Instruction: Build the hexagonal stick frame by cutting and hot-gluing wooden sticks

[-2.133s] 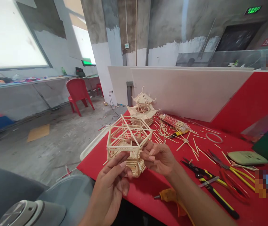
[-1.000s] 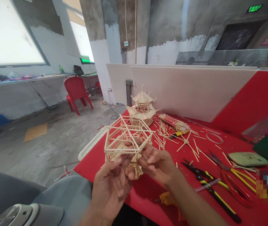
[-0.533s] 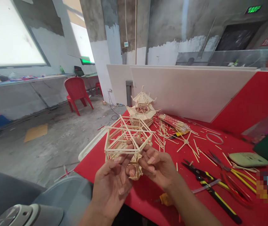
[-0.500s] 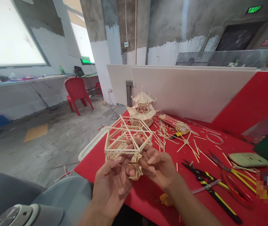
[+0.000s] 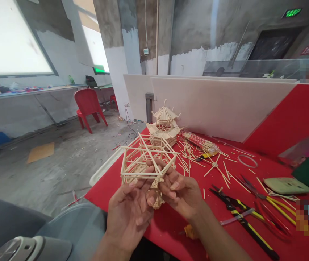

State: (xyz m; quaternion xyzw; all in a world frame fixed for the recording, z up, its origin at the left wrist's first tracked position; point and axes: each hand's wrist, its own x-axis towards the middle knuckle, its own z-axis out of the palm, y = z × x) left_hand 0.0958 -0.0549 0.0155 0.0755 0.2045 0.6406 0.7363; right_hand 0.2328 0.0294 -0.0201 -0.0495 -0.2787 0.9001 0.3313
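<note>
Both hands hold a model frame of thin wooden sticks [image 5: 140,175] by its near corner, above the red table's front edge. My left hand [image 5: 131,214] is curled under the near side, its fingers closed on the sticks. My right hand [image 5: 183,194] pinches the corner from the right; some of its fingertips are hidden behind sticks. Loose-looking sticks cross over the top of the frame. Just beyond it stands a wooden stick pagoda [image 5: 165,125] with tiered roofs, its lower part partly covered by the frame.
On the red table [image 5: 167,235] lie scattered sticks, a bundle of sticks in plastic [image 5: 201,142], a yellow utility knife [image 5: 207,156], black-and-yellow pliers [image 5: 243,219], red-handled pliers [image 5: 274,219] and a green pouch [image 5: 287,184]. A grey bin [image 5: 74,224] stands at left. White boards [image 5: 211,105] rise behind.
The hands and the held frame stay almost in place, with only a very slight shift of the frame and fingers. The tools and pagoda have not moved.
</note>
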